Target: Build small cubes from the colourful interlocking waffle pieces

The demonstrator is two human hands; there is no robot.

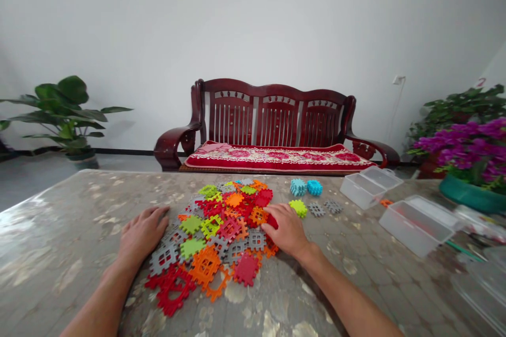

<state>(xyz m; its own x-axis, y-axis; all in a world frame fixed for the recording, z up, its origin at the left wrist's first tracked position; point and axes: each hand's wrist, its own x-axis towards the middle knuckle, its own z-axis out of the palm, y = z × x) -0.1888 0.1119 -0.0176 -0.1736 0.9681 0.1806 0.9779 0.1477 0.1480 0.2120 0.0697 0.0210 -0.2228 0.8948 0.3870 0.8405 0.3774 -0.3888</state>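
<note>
A pile of flat interlocking plastic tiles (221,229) in red, orange, green and grey lies in the middle of the marbled table (71,242). My left hand (143,233) rests flat at the pile's left edge, fingers stretched out, touching grey tiles. At the pile's right edge my right hand (286,229) has its fingers curled over a red tile (272,221). A stack of green tiles (299,207) sits just right of that hand. Two blue tile stacks (306,187) and two grey tiles (324,208) lie beyond it.
Two clear plastic boxes (369,185) (421,220) stand at the right, with more clear lids at the right edge. A potted purple flower (472,160) stands far right. A red wooden bench (272,134) faces the table, and a green plant (65,116) stands at left.
</note>
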